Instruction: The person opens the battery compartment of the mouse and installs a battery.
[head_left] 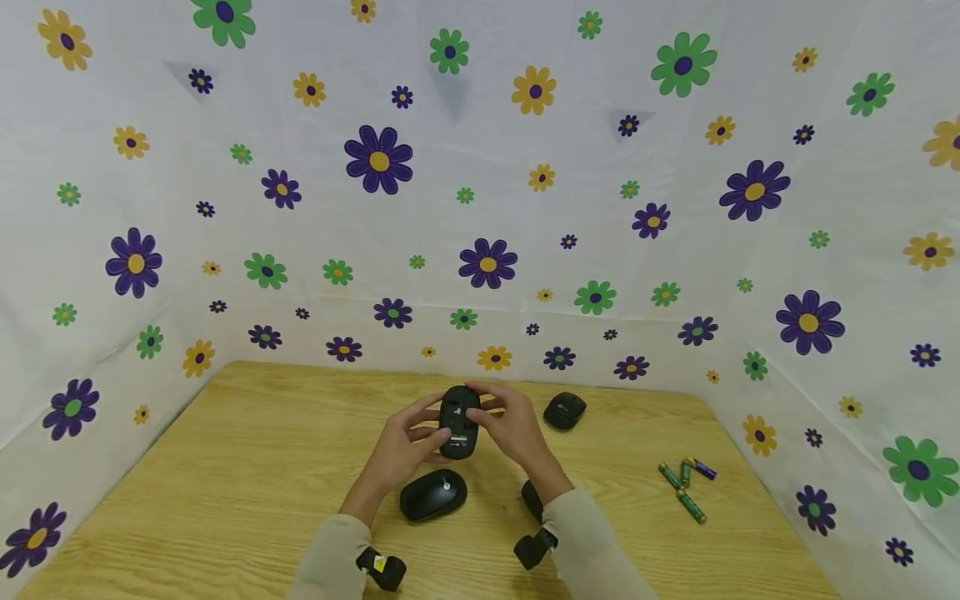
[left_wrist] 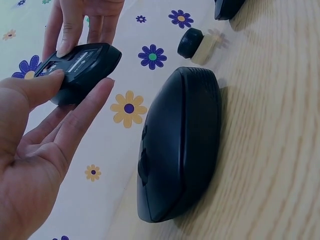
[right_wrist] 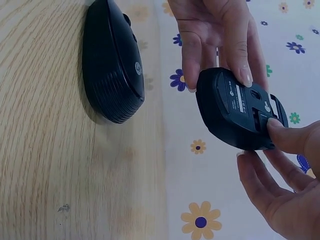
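A black computer mouse [head_left: 458, 423] is held above the table, its underside with a pale label and dark recesses turned toward the head camera. My left hand [head_left: 402, 447] grips the near left part, thumb on the underside and fingers beneath. From the right, my right hand [head_left: 516, 423] pinches the far part, its thumb [right_wrist: 287, 136] pressed on the underside beside a dark slot. Whether that slot holds anything I cannot tell. Below the left hand lies a second black mouse [head_left: 433, 495], right side up. Another dark mouse [head_left: 532, 499] is partly hidden under the right forearm.
A further black mouse [head_left: 565, 411] sits beyond the right hand. Farther right on the wooden table [head_left: 262, 467] lie several batteries, green ones [head_left: 691, 507] and a blue one [head_left: 703, 469]. White flowered cloth [head_left: 487, 208] encloses the table's back and sides.
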